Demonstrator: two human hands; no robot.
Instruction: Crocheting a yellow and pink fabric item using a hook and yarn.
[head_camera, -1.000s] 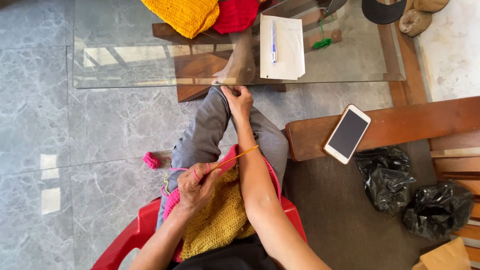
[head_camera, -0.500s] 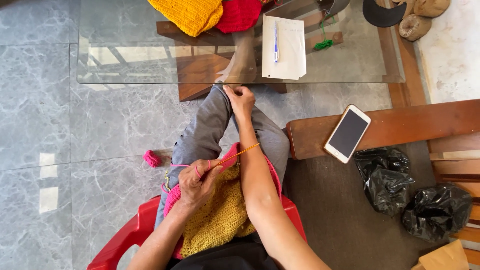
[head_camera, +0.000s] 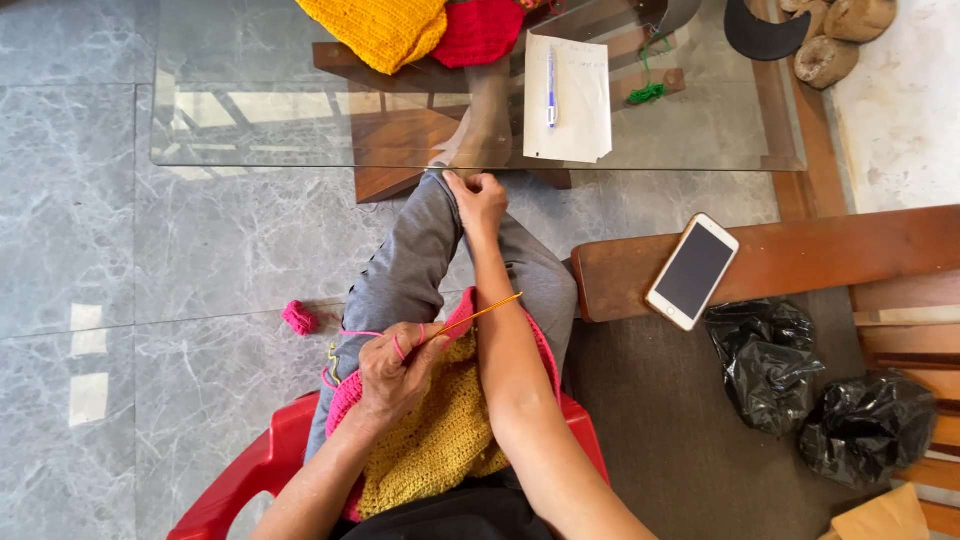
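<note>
Pinched between the fingers of the left hand (head_camera: 398, 372) are the yellow-and-pink crochet piece (head_camera: 440, 440) and a thin orange crochet hook (head_camera: 480, 314), whose shaft slants up and to the right across the other forearm; a strand of pink yarn (head_camera: 345, 334) loops over these fingers, probably to keep it taut, and trails left to a small pink yarn ball (head_camera: 298, 318) lying on the grey marble floor (head_camera: 150, 280). The work itself rests in the lap, spread over the thighs so that its weight is carried there rather than by the hand. Farther out, the right hand (head_camera: 480, 198) is stretched to the raised knee and closed on the grey trouser fabric (head_camera: 415, 260) at the edge of the glass table (head_camera: 250, 130), as if tugging or smoothing it. The person sits on a red plastic chair (head_camera: 250, 470). On the glass lie a folded yellow crochet piece (head_camera: 380, 30), a red one (head_camera: 480, 30), a sheet of paper (head_camera: 575, 110) with a blue pen (head_camera: 550, 85) on it and a scrap of green yarn (head_camera: 648, 92). To the right, a phone (head_camera: 692, 272) lies on a wooden bench (head_camera: 820, 260), near two black plastic bags (head_camera: 770, 350).
</note>
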